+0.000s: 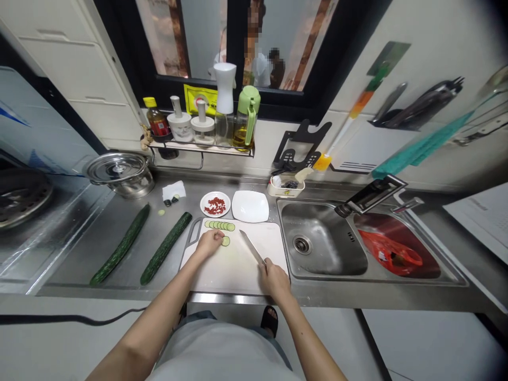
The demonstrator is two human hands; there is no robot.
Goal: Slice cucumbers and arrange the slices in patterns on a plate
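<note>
My right hand [273, 276] is wrapped round the handle of a kitchen knife [251, 246], its blade slanting up and left over the white cutting board [238, 275]. My left hand [209, 244] is over the board's left part, fingers bent together, with a round cucumber slice [226, 241] at the fingertips. Just beyond it, a row of overlapping cucumber slices [219, 226] lies along the board's far edge. Two whole-looking cucumbers, a nearer one [165, 248] and a farther one [121, 246], rest on the steel counter left of the board.
Behind the board stand a plate of chopped red pieces [215, 204] and a white rectangular plate [250, 206]. A double sink [323, 241] with a red plastic bag [391, 254] is right. A lidded steel pot [123, 172] stands back left, below a condiment rack [202, 145].
</note>
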